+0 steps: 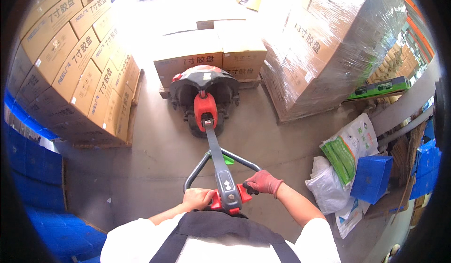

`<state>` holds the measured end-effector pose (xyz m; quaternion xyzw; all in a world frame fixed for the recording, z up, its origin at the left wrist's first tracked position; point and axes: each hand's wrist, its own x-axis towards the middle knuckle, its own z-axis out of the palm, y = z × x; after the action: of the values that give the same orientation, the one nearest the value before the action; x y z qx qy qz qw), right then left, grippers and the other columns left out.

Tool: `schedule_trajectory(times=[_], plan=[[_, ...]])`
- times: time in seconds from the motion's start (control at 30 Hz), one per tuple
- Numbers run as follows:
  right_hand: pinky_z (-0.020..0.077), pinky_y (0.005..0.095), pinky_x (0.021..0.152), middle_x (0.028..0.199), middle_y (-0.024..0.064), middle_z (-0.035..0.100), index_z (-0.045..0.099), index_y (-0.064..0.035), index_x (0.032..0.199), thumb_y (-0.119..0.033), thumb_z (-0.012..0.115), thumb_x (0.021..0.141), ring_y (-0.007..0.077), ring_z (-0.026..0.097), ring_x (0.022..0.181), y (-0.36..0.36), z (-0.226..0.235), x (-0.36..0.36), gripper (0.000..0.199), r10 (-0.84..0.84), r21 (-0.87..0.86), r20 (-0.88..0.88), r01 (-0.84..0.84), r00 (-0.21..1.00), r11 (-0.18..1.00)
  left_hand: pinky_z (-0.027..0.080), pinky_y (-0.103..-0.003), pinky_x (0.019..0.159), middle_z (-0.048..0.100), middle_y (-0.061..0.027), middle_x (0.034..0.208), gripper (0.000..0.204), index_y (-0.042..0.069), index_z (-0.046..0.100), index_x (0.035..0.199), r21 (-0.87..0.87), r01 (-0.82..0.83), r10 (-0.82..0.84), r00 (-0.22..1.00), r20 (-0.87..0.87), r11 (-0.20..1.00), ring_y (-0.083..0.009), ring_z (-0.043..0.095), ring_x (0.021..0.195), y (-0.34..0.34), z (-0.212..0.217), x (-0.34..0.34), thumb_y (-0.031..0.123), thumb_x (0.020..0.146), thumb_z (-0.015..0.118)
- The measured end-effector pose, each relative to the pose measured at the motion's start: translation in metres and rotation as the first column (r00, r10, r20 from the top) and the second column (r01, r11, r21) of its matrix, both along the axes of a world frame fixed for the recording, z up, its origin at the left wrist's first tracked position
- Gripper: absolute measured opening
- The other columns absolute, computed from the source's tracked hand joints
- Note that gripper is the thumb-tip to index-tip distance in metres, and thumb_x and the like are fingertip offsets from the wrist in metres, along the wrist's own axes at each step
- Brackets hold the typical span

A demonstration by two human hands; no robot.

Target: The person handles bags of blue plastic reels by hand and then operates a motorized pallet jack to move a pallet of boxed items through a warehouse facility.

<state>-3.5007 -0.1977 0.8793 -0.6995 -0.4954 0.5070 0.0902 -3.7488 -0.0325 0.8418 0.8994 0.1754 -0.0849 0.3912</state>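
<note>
An electric pallet truck (203, 104) with a red and black body stands in front of me, its long grey tiller (217, 152) reaching back to my waist. At the left side of the red control head, my bare left hand (197, 198) is closed around the handle. My right hand (264, 183), in a red glove with dark fingertips, grips the handle's right side beside a black control. Beyond the truck body, cardboard cartons (188, 62) rest on a wooden pallet (253, 82); the truck's forks are hidden.
Tall stacked cartons (87, 70) flank the left, above blue boxes (35, 180). A film-wrapped carton stack (310, 56) stands close on the right. Nearer me on that side lie white and green sacks (350, 150) and a blue box (371, 178). Grey floor (155, 141) surrounds the truck.
</note>
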Motion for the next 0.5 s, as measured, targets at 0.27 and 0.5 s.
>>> schedule_trajectory(times=[0.27,0.5], plan=[[0.0499,0.0338,0.061,0.065,0.0023,0.066,0.064,-0.0144,0.077,-0.048,0.042,0.092,0.0243,0.064,0.063,-0.04,-0.017,0.056,0.043,0.11,0.144,0.146,-0.131,0.983,0.981,0.051,-0.041,0.06,0.066,-0.0124,0.073,0.039,0.011,0.066,0.082,0.011,-0.022,0.019,0.985,0.174,1.0,-0.0283,0.066,0.071,-0.055,0.016,0.039,0.04,0.092,0.041],[0.0495,0.0343,0.062,0.067,0.0026,0.066,0.063,-0.0144,0.076,-0.051,0.04,0.092,0.0251,0.064,0.065,-0.031,-0.025,0.078,0.046,0.15,0.213,0.147,-0.179,0.978,0.96,0.051,-0.04,0.06,0.066,-0.0112,0.071,0.038,0.011,0.067,0.081,-0.052,-0.07,0.075,0.992,0.104,0.996,-0.0279,0.066,0.069,-0.04,0.018,0.063,0.037,0.092,0.042]])
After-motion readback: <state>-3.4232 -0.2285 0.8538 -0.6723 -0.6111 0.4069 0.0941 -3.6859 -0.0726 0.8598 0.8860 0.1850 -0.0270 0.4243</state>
